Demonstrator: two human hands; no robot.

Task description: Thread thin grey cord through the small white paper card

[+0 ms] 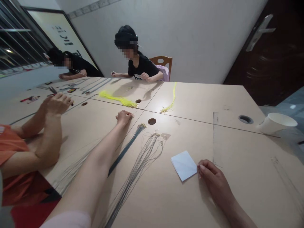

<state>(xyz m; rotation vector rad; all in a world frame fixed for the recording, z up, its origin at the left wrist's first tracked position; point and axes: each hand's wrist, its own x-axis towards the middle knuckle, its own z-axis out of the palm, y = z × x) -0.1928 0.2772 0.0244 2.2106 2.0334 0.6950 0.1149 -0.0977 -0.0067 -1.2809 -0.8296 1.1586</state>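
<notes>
Pale-blue paper (184, 164), a small folded sheet, lies flat on the tan table (237, 104); it carries no readable print. The right hand (211, 177) rests just beside the sheet's right corner, fingers curled loosely, fingertips touching or almost touching the edge, grasping nothing. To the left of the sheet fans a bundle of grey cords (144, 155), their clasped ends bunched toward the round cable hole (152, 121). Left again of those cords runs a dark blue cord bundle (128, 145). The left hand (123, 117) is stretched out well beyond the sheet, fingers bent down on the tabletop near the blue bundle's far end; whether it pinches a cord cannot be told.

Farther from the sheet lie two yellow cord bundles (118, 98). A white paper cup (275, 123) lies on its side far to the right. On the wall hangs a framed panel (61, 34) with dark brush characters, too blurred to read. Other people sit at the table's left and far sides.
</notes>
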